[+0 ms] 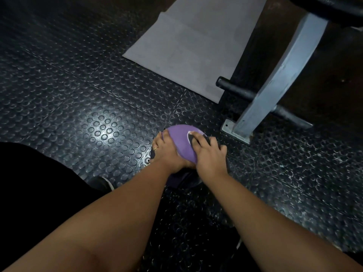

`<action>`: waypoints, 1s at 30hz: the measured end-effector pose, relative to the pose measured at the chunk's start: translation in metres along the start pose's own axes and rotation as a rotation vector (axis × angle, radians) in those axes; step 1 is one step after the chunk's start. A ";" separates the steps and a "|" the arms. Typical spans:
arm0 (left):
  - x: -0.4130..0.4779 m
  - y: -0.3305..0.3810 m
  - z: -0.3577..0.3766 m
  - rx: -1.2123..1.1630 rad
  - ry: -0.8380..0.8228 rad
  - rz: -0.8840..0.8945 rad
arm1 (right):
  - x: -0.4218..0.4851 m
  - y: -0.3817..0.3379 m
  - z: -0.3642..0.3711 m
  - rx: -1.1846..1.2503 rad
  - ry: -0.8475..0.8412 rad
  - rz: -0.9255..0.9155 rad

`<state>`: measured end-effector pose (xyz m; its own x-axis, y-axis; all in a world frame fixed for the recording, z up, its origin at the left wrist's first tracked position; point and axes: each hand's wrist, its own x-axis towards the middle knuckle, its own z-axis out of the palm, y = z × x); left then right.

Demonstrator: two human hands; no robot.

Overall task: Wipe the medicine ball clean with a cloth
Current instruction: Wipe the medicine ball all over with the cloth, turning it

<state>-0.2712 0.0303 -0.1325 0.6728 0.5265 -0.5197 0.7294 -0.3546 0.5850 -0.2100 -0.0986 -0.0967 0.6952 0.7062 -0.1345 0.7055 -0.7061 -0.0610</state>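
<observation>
Purple medicine ball (pixel 181 142) sits on the studded rubber floor (pixel 98 124), mid-view just ahead of me. My left grip (pixel 167 152) cups its nine o'clock side, fingers curled round it. My right grip (pixel 208 154) grasps a dark cloth (pixel 218 144), pressing it against the three o'clock side. A grey mat (pixel 196 46) lies at twelve o'clock; a grey steel leg (pixel 279 79) stands at two o'clock, near the ball.

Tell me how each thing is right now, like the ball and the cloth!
ball: purple, held between both hands.
cloth: dark, pressed against the ball's right side.
left hand: wraps round the ball's left side.
right hand: holds the cloth on the ball.
mat: grey, lying flat on the floor.
metal post: leaning, its foot plate on the floor.
</observation>
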 end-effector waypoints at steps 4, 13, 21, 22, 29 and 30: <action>0.002 -0.001 0.000 0.015 0.012 0.010 | 0.031 -0.005 -0.008 0.044 -0.104 0.058; 0.001 -0.002 -0.002 -0.019 -0.009 0.021 | -0.039 0.001 0.016 0.076 0.063 0.006; -0.006 -0.007 0.001 -0.044 0.009 0.000 | -0.020 0.001 0.012 0.029 0.042 -0.036; -0.005 -0.006 0.001 -0.037 0.009 -0.001 | -0.008 0.000 0.008 0.032 0.010 -0.030; 0.001 -0.003 -0.003 -0.022 0.012 -0.003 | 0.019 -0.004 -0.004 0.042 -0.071 0.006; 0.002 -0.003 -0.003 -0.020 0.011 -0.004 | 0.008 -0.005 0.000 0.054 -0.054 0.012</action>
<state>-0.2729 0.0348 -0.1332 0.6687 0.5361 -0.5152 0.7291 -0.3368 0.5958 -0.2078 -0.0892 -0.0974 0.6943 0.6946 -0.1885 0.6873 -0.7176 -0.1124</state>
